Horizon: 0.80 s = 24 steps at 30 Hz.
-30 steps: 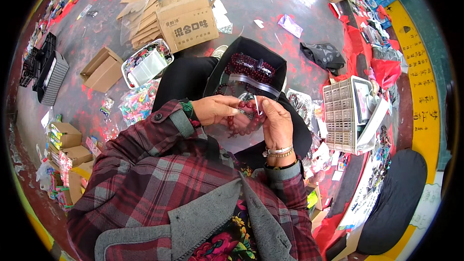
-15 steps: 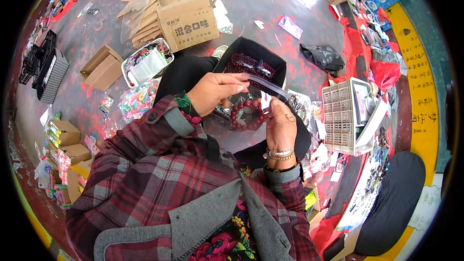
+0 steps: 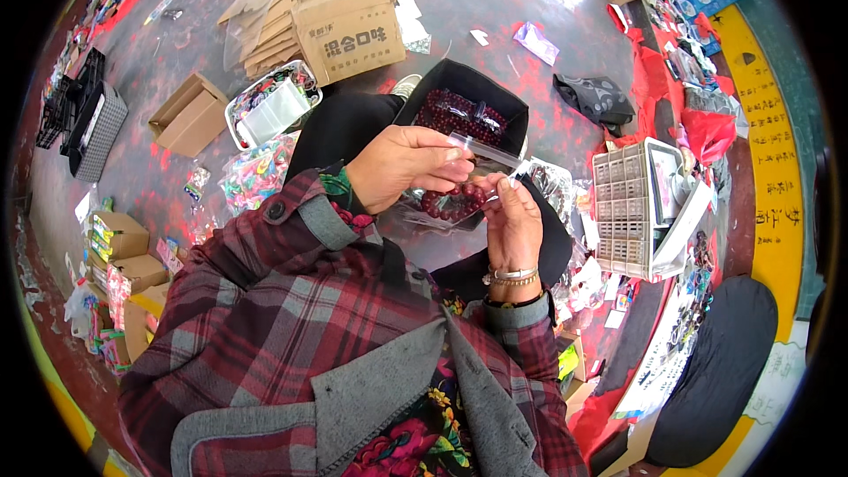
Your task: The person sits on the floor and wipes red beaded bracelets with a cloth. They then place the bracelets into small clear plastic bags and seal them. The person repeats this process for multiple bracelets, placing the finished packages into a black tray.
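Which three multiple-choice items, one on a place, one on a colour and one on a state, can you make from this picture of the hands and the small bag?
1. Where is the black box of beads?
A. beyond the hands
B. behind the person
C. on the white basket

2. What colour are the beads in the clear bag?
A. blue
B. dark red
C. yellow

3. How is the clear bag held?
A. lying on the floor
B. by one hand only
C. by both hands

Key: 1 A, it sits past the left hand; 2 B, they show dark red; 3 C, the right hand grips it too.
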Available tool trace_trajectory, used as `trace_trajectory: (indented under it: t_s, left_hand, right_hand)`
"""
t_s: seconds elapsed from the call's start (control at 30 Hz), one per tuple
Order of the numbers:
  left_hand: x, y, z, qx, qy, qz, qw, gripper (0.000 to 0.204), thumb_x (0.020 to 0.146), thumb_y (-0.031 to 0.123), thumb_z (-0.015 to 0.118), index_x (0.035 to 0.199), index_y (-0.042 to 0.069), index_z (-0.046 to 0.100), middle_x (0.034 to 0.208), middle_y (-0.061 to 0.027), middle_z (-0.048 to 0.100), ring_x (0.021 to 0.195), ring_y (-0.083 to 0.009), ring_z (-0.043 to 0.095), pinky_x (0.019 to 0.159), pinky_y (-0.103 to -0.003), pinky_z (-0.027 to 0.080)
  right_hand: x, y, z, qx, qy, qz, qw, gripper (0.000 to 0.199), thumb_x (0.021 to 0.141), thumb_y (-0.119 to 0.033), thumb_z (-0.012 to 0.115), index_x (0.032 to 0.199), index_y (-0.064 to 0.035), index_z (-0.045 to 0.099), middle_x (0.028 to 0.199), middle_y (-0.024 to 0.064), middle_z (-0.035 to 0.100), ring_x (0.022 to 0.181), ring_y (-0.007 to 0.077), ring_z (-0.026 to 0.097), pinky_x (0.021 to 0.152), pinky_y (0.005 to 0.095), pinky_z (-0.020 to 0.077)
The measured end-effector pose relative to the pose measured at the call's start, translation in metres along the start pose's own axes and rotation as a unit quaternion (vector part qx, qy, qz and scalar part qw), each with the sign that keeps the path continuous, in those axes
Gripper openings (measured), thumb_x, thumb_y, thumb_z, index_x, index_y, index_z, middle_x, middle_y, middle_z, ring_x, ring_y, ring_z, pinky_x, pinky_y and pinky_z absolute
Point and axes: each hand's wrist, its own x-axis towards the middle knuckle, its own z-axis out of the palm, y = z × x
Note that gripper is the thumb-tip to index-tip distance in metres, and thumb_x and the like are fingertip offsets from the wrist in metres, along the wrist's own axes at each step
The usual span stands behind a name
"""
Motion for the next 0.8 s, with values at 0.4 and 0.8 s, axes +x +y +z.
trace_trajectory:
  t_s: [0.4,0.8]
  left_hand:
    - [-0.003,-0.010,0.014,0.089,-0.013,0.096,0.991,0.027,0.092,0.010,0.046,0.112,-0.007,0.053,0.104,-0.0129,0.060,0.097,-0.0176,0.059,0.083,-0.028,0.050]
    - [-0.004,-0.026,0.022,0.259,-0.024,0.231,0.937,0.019,0.088,0.007,0.047,0.102,-0.003,0.056,0.083,-0.0120,0.062,0.074,-0.0140,0.060,0.067,-0.026,0.047]
  right_hand:
    - [-0.015,-0.052,0.054,-0.538,-0.073,-0.500,0.675,0.021,0.067,0.004,0.065,0.087,-0.0019,0.062,0.081,0.0093,0.059,0.073,0.0244,0.056,0.066,0.0309,0.0454]
    - [-0.010,-0.049,0.051,-0.606,-0.061,-0.508,0.609,0.020,0.066,-0.002,0.065,0.086,-0.0019,0.062,0.078,0.0073,0.059,0.069,0.0223,0.056,0.061,0.0309,0.0438]
